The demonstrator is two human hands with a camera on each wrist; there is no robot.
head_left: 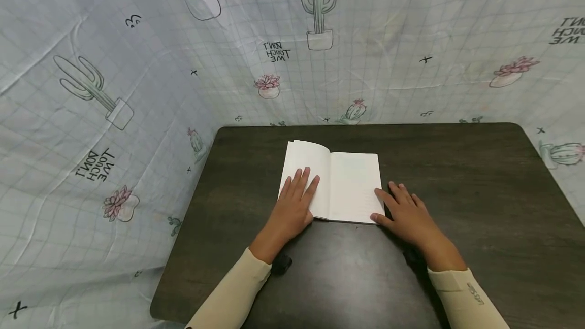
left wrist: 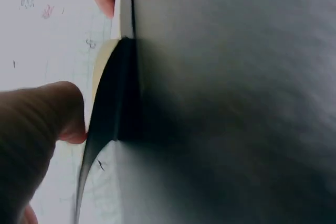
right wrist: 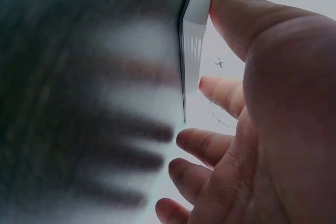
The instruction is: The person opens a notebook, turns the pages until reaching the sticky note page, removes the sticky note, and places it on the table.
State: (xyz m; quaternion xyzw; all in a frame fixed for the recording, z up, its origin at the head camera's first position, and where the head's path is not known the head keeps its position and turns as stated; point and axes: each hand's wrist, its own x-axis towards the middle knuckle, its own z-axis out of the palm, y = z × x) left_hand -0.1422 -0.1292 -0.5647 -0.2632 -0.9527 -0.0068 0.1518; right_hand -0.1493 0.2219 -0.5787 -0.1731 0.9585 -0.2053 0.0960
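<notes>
An open book point(head_left: 354, 182) with blank-looking white pages lies on the dark table, its left side slightly raised. My left hand point(head_left: 296, 204) rests on the left page with its fingers spread and straight. At the right edge of the book is my right hand point(head_left: 407, 215), thumb and index finger touching the right page's border while the other fingers reach over the table. In the right wrist view the page block point(right wrist: 197, 35) shows edge-on beside the thumb. The left wrist view shows the dark cover point(left wrist: 113, 93) lifted off the table near the left thumb point(left wrist: 63, 108).
The dark wooden table point(head_left: 470, 176) has rounded corners. A pale curtain point(head_left: 384, 39) printed with cacti and lettering hangs behind it and along the left side. Dark wrist devices point(head_left: 281, 264) sit below the wrists.
</notes>
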